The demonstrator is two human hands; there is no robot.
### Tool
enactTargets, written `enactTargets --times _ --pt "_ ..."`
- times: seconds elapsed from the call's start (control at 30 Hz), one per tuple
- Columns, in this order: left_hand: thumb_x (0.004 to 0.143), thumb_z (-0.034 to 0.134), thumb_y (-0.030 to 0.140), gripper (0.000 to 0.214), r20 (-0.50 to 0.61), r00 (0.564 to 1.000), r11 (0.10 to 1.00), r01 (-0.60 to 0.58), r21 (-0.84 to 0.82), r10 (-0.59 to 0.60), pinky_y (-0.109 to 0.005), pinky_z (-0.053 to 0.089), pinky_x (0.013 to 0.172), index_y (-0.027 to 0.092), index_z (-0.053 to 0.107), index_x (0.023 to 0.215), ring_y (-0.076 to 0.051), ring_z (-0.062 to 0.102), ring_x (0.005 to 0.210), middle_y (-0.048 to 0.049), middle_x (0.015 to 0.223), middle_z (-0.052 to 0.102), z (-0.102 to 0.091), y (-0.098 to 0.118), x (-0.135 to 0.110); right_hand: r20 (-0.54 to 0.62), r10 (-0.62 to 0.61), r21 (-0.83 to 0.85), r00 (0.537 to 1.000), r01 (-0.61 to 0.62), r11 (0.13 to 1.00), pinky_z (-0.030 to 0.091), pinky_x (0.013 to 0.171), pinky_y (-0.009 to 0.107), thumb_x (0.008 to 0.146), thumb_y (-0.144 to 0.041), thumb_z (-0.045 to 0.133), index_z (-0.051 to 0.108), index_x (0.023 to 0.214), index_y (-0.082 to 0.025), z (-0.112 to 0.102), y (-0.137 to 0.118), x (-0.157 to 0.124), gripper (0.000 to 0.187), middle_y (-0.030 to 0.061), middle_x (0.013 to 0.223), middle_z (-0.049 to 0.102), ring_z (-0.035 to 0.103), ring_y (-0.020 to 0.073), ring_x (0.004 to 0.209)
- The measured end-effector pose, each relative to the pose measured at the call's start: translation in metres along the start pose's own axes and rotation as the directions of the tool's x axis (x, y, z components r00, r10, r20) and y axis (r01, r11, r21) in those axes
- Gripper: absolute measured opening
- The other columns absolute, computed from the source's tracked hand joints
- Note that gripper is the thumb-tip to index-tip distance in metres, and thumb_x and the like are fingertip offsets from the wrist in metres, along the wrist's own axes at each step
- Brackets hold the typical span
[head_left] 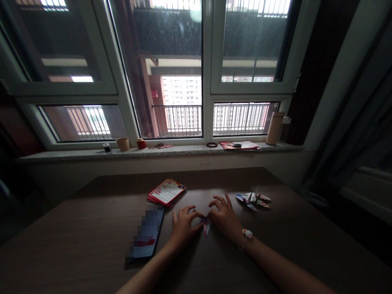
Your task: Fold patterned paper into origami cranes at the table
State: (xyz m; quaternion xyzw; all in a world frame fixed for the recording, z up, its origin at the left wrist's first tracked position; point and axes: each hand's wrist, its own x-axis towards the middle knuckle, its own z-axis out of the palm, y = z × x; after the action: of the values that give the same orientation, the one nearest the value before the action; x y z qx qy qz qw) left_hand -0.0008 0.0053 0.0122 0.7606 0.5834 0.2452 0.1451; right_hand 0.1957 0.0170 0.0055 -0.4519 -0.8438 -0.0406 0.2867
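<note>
A small folded origami paper [206, 228], whitish with pink and purple print, points its sharp tip toward me on the brown table. My left hand [184, 223] pinches its upper left edge between thumb and index finger. On the other side, my right hand [224, 216] has thumb and index finger closed at its upper right edge, the other fingers raised and curved. A beaded bracelet [246, 233] circles my right wrist. Several folded paper cranes [253, 200] lie to the right of my right hand. The fingers hide part of the paper's top edge.
A phone [148, 234] with a blurred screen lies left of my left hand. Behind it is a stack of red-and-white printed sheets [167, 192]. The windowsill [183, 151] holds a paper cup [123, 144], scissors [237, 145] on papers and a tan bottle [274, 128].
</note>
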Motion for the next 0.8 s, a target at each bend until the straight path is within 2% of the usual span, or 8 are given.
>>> enactTargets --times 0.23,0.47,0.8 --pt "0.075 0.070 0.029 0.026 0.007 1.000 1.000 0.012 -0.004 -0.012 -0.066 0.010 0.110 0.035 0.070 0.100 -0.029 0.044 0.128 -0.0033 0.132 0.056 -0.002 0.003 -0.001 0.038 0.102 0.022 0.994 -0.103 0.994 0.009 0.117 0.059 0.088 -0.023 0.059 0.071 0.092 -0.028 -0.001 -0.003 0.001 0.013 0.0035 0.118 0.062 0.039 0.0270 0.131" --pt "0.074 0.071 0.030 0.027 0.004 1.000 1.000 0.018 0.014 -0.018 -0.065 0.011 0.111 0.035 0.069 0.101 -0.029 0.044 0.128 -0.0032 0.132 0.056 -0.003 0.004 -0.001 0.036 0.067 0.017 0.997 -0.068 0.998 0.009 0.117 0.059 0.089 -0.023 0.058 0.071 0.086 -0.028 0.001 -0.001 0.001 0.014 0.0031 0.114 0.063 0.039 0.0266 0.130" --pt "0.074 0.072 0.031 0.018 0.023 1.000 0.999 0.019 0.048 -0.020 -0.065 0.013 0.110 0.034 0.073 0.092 -0.030 0.043 0.129 -0.0043 0.131 0.056 -0.002 0.002 0.000 0.119 0.051 0.035 0.992 -0.056 0.998 0.008 0.117 0.058 0.089 -0.026 0.057 0.074 0.087 -0.029 -0.009 0.000 -0.001 0.018 0.0034 0.117 0.061 0.037 0.0262 0.132"
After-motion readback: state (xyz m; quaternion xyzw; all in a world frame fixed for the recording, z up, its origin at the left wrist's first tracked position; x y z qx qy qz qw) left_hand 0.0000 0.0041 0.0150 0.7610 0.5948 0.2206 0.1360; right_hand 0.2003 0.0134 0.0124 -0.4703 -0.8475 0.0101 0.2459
